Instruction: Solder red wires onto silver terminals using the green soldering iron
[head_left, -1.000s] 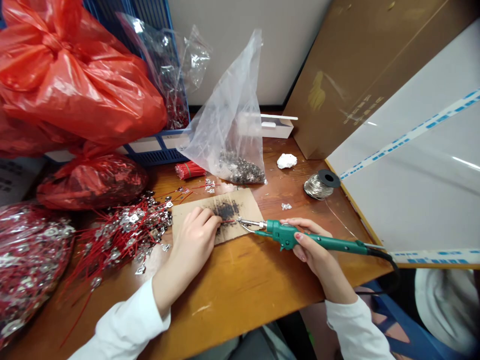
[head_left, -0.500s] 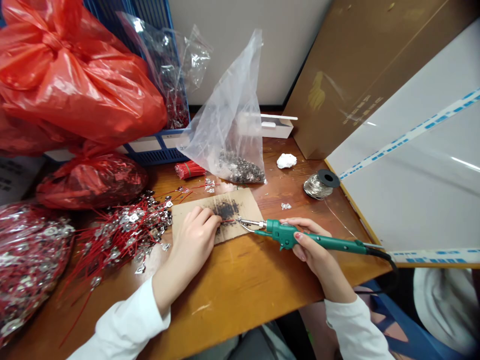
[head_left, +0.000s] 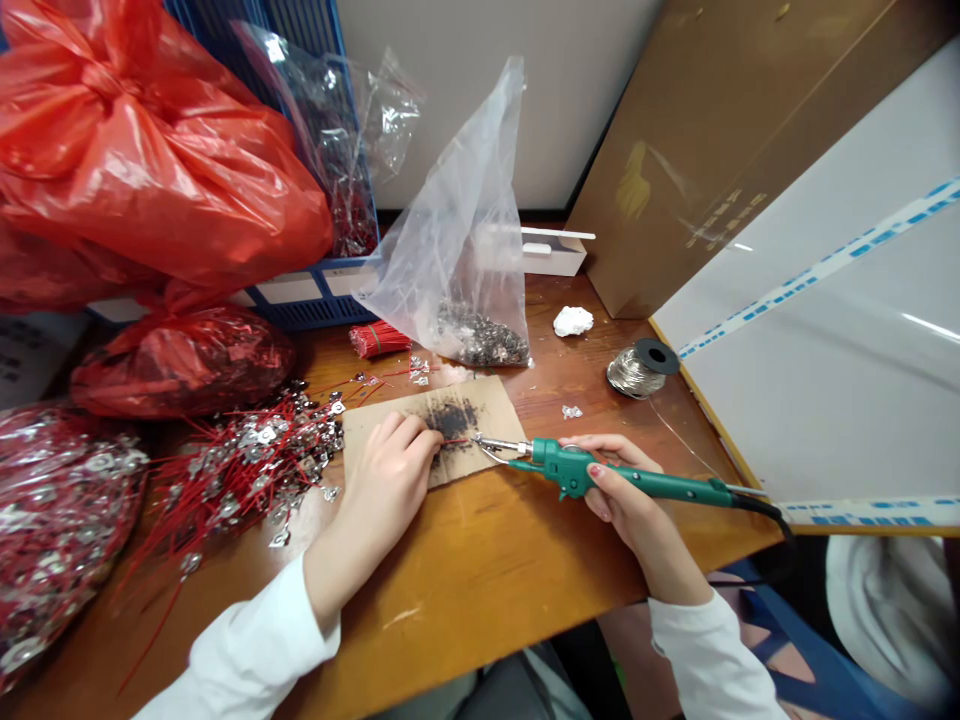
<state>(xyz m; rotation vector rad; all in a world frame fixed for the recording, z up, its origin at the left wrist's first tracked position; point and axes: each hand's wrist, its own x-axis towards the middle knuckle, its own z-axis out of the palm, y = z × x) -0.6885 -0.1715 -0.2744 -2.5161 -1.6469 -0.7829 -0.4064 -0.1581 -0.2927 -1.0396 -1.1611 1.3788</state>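
My right hand (head_left: 619, 480) is wrapped around a green soldering iron (head_left: 570, 468) with a solder-feed tube under its tip. The metal tip points left and meets the end of a short red wire (head_left: 456, 440) over a scorched patch of cardboard (head_left: 495, 410). Resting on the cardboard, my left hand (head_left: 397, 460) pinches the wire's other end between closed fingers. Whatever small metal part sits at the tip is too small to make out clearly. Beside my left wrist lies a pile of red wires with metal tabs (head_left: 255, 450).
A solder spool (head_left: 641, 370) and a crumpled white wad (head_left: 573, 321) lie at the right. Behind the cardboard stand a clear bag of small parts (head_left: 480, 335) and a bundle of red wires (head_left: 379, 339). Red bags (head_left: 165, 170) crowd the left; a brown box (head_left: 697, 130) stands back right.
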